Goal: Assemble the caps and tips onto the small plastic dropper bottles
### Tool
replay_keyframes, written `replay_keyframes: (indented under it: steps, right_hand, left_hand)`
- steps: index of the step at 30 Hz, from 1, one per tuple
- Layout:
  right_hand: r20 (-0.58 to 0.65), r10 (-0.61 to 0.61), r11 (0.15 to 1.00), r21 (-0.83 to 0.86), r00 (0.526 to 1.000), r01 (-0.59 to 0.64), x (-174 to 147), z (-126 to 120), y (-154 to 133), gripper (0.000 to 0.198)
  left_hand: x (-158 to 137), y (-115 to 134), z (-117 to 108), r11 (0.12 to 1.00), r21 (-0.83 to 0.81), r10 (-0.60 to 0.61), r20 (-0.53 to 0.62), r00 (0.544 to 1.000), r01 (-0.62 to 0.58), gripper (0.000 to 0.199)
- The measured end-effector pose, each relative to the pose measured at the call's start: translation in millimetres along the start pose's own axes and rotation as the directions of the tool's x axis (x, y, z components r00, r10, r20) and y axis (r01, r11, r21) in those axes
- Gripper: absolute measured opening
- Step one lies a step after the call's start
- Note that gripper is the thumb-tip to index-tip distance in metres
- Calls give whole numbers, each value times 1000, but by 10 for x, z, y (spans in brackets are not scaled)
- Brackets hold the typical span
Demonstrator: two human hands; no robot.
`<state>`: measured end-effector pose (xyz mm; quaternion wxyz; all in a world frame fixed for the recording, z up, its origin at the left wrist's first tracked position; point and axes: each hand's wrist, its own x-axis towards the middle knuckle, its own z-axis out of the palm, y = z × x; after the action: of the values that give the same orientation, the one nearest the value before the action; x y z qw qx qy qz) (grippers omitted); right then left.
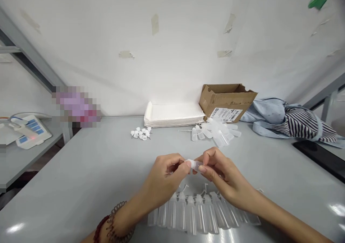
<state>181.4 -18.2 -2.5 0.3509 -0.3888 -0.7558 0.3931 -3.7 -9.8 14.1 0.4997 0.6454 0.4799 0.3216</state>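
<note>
My left hand [168, 176] pinches a small white cap [191, 164] between thumb and forefinger. The cap meets the end of a small translucent plastic bottle [198, 165], which lies sideways between the thumb and fingers of my right hand [225, 174]. Whether the cap is fully on cannot be told. Under my hands, a row of translucent squeeze bottles [191, 214] with white tops lies side by side on the grey table [94, 185]; my wrists partly cover the row. Farther back is a small cluster of white caps [141, 133] with thin dark tips.
Behind my right hand lies a pile of translucent bottles [221, 133]. A stack of white padded envelopes [174, 114] and an open cardboard box [228, 102] stand by the wall. At right are a blue and striped cloth bag [296, 120] and a black phone [320, 160].
</note>
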Motion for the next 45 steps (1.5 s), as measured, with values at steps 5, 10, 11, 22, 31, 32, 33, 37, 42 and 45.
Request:
replay_keyframes:
  steps: [5,10,11,22,31,32,33,37,42,45]
  right_hand:
    - [45,39,999,-34,998,-38,-37,-1,-2,7]
    - [79,93,992,83,993,-100,-44,5,5,15]
    - [102,117,980,150,988,-131,-33,-3,0,16]
    - [133,83,989,108,988,-98,10,-62,10,14]
    - [175,-252,801,-514,952,307,-25,53,233,25]
    - [185,-184,851,-462,965,250,-22,33,197,23]
    - [197,-104,905,-387,975,175,-16,9,150,20]
    - [236,103,995,-10,966,-104,12,-91,-38,13]
    - [409,225,793,450,884,-410,52,-156,-86,30]
    - [483,237,710,506,843,-489,77,-161,-49,32]
  left_hand:
    - [26,-65,-9,997,69,-43,32,999,41,47]
    - [25,-79,-2,990,139,11,63,998,-19,44]
    - [20,-72,-6,985,163,55,67,996,-65,40]
    - [41,-55,-118,940,231,237,82,968,-250,23]
    - [47,-155,21,985,-40,-152,225,962,165,48]
    - [47,-155,29,983,-65,-154,241,958,174,48]
    - [43,-151,35,980,-82,-158,251,955,184,47]
    - [1,-106,38,995,-28,-83,234,969,93,44]
    - [-61,-74,9,909,271,261,223,939,-317,37]
    - [-60,-99,3,813,352,396,249,884,-463,29]
